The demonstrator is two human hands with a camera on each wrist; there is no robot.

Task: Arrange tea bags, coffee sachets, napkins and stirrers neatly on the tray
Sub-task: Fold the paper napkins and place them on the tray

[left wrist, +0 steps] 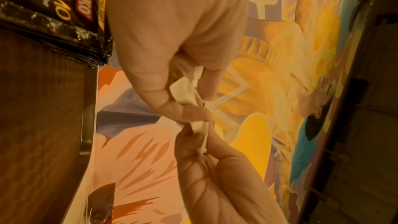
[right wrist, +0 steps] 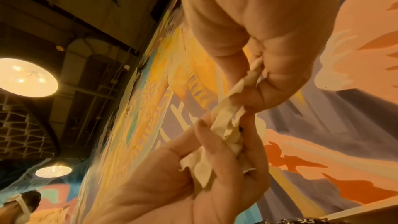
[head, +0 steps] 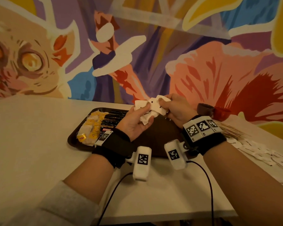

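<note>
A bright painted mural rises behind the white desk. Above the dark brown tray my left hand and right hand both pinch a crumpled bunch of white napkins. On the tray's left part lie yellow-tagged tea bags beside black Kopiko coffee sachets. More napkins and wooden stirrers lie on the desk to my right, near a brown cup.

Much of the tray lies hidden from us

Our wrists cover the dark tray's middle; the napkin's small print and the stirrers blur beyond our reading.
</note>
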